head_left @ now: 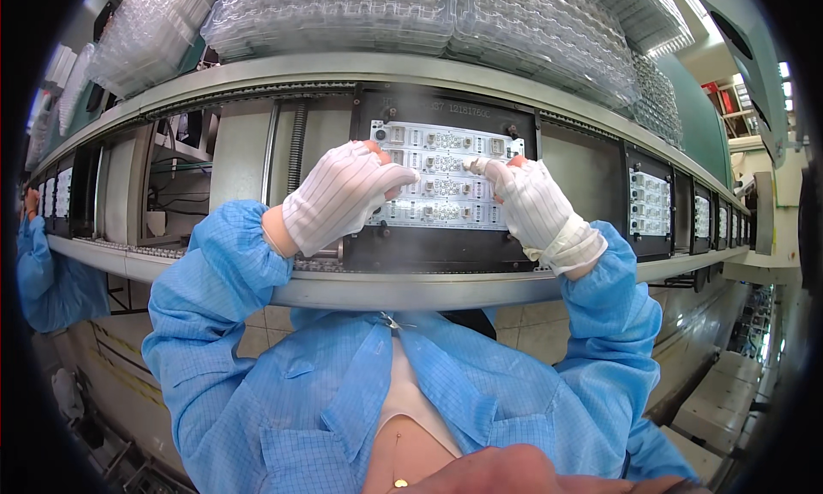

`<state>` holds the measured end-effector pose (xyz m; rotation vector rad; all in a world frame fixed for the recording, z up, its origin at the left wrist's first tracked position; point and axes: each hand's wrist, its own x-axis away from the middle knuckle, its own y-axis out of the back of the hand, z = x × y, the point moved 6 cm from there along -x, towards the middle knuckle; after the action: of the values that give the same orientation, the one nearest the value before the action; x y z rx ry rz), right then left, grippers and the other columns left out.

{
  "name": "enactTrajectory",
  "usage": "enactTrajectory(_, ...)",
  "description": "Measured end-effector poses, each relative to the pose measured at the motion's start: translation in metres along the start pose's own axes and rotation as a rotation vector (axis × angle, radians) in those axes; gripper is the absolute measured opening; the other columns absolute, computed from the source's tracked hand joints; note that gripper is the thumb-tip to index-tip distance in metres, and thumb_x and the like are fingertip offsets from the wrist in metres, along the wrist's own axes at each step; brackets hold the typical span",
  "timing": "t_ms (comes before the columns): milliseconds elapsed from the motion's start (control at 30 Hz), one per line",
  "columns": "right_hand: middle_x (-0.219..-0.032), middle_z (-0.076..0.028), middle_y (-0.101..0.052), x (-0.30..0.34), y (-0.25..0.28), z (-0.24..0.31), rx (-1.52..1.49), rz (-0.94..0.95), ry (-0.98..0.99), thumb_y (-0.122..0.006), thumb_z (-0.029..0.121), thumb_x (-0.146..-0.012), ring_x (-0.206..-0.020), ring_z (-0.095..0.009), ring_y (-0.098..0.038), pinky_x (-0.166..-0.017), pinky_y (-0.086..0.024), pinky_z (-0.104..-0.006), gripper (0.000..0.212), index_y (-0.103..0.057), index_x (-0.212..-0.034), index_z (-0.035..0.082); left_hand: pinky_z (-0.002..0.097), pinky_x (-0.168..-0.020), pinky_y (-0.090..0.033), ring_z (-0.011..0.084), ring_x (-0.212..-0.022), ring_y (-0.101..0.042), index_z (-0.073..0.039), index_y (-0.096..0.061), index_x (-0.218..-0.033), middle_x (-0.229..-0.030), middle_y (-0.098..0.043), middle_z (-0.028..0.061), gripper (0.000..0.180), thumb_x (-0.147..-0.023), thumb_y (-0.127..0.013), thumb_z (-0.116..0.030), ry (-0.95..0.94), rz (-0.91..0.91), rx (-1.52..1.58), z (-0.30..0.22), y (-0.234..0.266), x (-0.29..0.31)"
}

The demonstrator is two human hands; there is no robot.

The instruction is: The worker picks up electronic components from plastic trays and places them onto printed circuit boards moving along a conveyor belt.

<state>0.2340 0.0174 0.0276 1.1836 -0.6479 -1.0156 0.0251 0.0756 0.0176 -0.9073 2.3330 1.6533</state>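
A white circuit board panel point(446, 211), made up of several strips with small parts, lies on a black carrier plate point(446, 252) in front of me. My left hand point(347, 189), in a striped white glove with bare fingertips showing, is bent over the panel's left side; its fingers are curled in, and what they hold, if anything, is hidden. Over the panel's right half is my right hand point(536, 207), gloved alike. Its fingertips are pinched close above the second strip, and whatever is between them is too small to make out.
The carrier sits between the rails of a conveyor point(411, 290). More carriers with white boards point(650, 204) stand along the line to the right. Stacked clear plastic trays point(334, 18) rise behind the far rail. At far left, another person's blue sleeve point(39, 267) reaches to the line.
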Motion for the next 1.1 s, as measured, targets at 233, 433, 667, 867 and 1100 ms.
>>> enactTrajectory(233, -0.081, -0.011, -0.057, 0.012, 0.002, 0.033, 0.196, -0.198, 0.164, -0.056, -0.004, -0.076, -0.081, -0.032, -0.058, -0.078, -0.047, -0.0415, 0.056, -0.058, -0.131, 0.005, 0.0389, -0.071, -0.053, 0.027, -0.079, -0.065, -0.011, -0.069, -0.104, -0.084, -0.067, 0.0068, 0.027, -0.077, -0.072, -0.007, -0.02, 0.034, -0.057, -0.013, 0.024, 0.0)
enactTrajectory(433, -0.075, -0.009, -0.057, 0.029, 0.017, 0.029, 0.188, -0.094, 0.106, -0.057, -0.005, -0.076, -0.078, -0.031, -0.059, -0.079, -0.047, -0.0417, 0.059, -0.057, -0.134, 0.007, 0.0405, -0.077, -0.054, 0.0285, -0.083, -0.066, -0.012, -0.069, -0.106, -0.086, -0.067, 0.0094, 0.025, -0.082, -0.064, -0.007, -0.024, -0.242, -0.14, 0.007, 0.087, -0.03)
enactTrajectory(667, -0.075, -0.007, -0.063, 0.04, 0.05, -0.008, -0.051, 0.04, -0.062, -0.062, -0.002, -0.076, -0.073, -0.029, -0.062, -0.072, -0.047, -0.0406, 0.058, -0.059, -0.133, 0.009, 0.0419, -0.081, -0.054, 0.0331, -0.091, -0.067, -0.009, -0.07, -0.105, -0.093, -0.07, 0.0151, 0.025, -0.084, -0.059, 0.001, 0.206, -0.385, -0.557, 0.198, 0.144, -0.108)
enactTrajectory(867, -0.078, -0.013, -0.064, 0.021, 0.11, -0.102, 0.221, -0.327, -0.138, -0.057, -0.003, -0.082, -0.076, -0.032, -0.064, -0.072, -0.05, -0.0438, 0.047, -0.062, -0.127, 0.008, 0.0431, -0.085, -0.054, 0.0321, -0.093, -0.07, -0.011, -0.07, -0.116, -0.095, -0.071, 0.0162, 0.037, -0.086, -0.055, 0.005, 0.454, -0.035, -0.559, 0.274, 0.149, -0.121)
enactTrajectory(1100, -0.097, -0.013, -0.071, -0.005, 0.162, -0.256, 0.144, -0.553, -0.614, -0.056, 0.001, -0.088, -0.093, -0.029, -0.068, -0.089, -0.054, -0.039, 0.052, -0.059, -0.138, 0.016, 0.0354, -0.074, -0.058, 0.023, -0.081, -0.072, -0.014, -0.072, -0.114, -0.085, -0.072, 0.0103, 0.036, -0.083, -0.064, 0.004, 0.293, -0.257, -0.637, 0.239, 0.181, -0.117)
